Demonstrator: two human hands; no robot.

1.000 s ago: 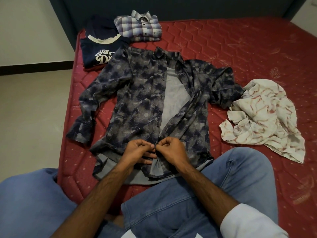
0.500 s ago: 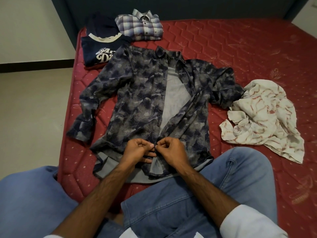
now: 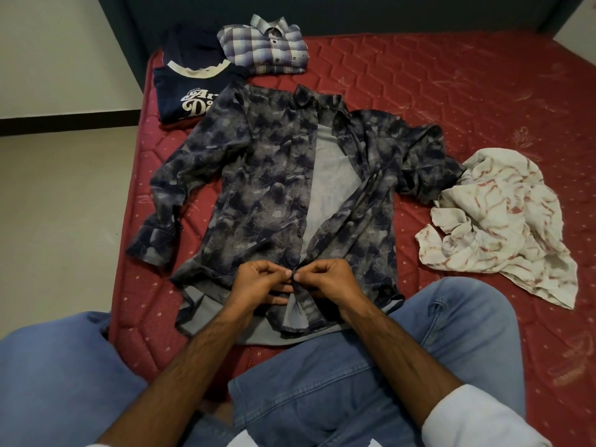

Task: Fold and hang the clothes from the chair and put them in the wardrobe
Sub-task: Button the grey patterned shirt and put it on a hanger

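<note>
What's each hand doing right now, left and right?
Left hand: fingers curled, pinching the front placket of the dark patterned shirt near the hem.
Right hand: fingers curled, pinching the opposite placket edge, meeting the left.

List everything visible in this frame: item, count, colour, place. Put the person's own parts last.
patterned shirt: 1, dark blue-grey, spread on the mattress centre, front mostly open
plaid shirt: 1, blue-white check, folded, far edge
navy t-shirt: 1, navy with white lettering, folded, far left corner
crumpled cloth: 1, white with red marks, right of the patterned shirt
mattress: 1, red, quilted
floor: beige, left
jeans: blue, on the person's legs, near edge
left hand: pinches the shirt's placket near the hem
right hand: pinches the same spot
</note>
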